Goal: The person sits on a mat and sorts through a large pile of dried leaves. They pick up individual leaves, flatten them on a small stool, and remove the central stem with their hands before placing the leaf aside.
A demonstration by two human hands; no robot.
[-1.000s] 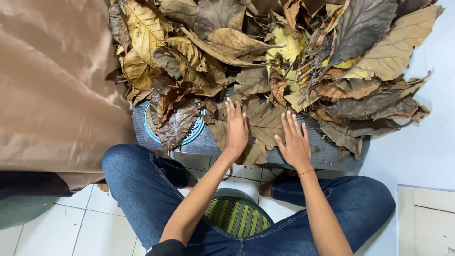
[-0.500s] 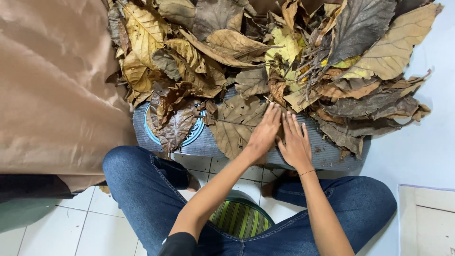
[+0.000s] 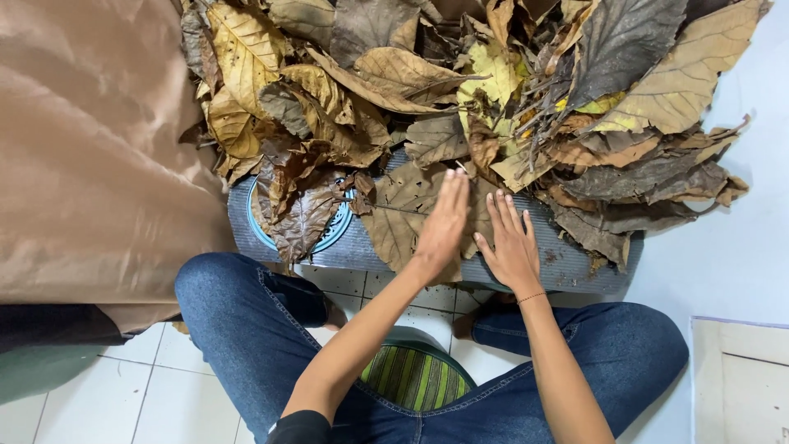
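Both hands are lying closer together than a second ago: the left hand (image 3: 444, 220) is now sitting beside the right hand (image 3: 509, 240) on the same big brown leaf (image 3: 407, 215), where earlier it was pressing further left.

White floor tiles (image 3: 107, 386) are showing under the person, who is sitting with knees spread in blue jeans (image 3: 238, 304). A grey ribbed mat (image 3: 567, 263) with a blue round pattern (image 3: 333, 234) is lying on the floor ahead of the knees. A heap of dry leaves (image 3: 460, 90), brown, yellow and grey, is covering most of it. Brown cloth (image 3: 90, 156) is filling the left side. A green striped cushion (image 3: 411, 374) is sitting between the legs.

The leaf is lying flat at the near edge of the heap, on the mat. Both hands are resting on it, open, fingers straight and together, palms down, the left edged slightly on its side. Neither is gripping anything. The hands are almost touching each other.
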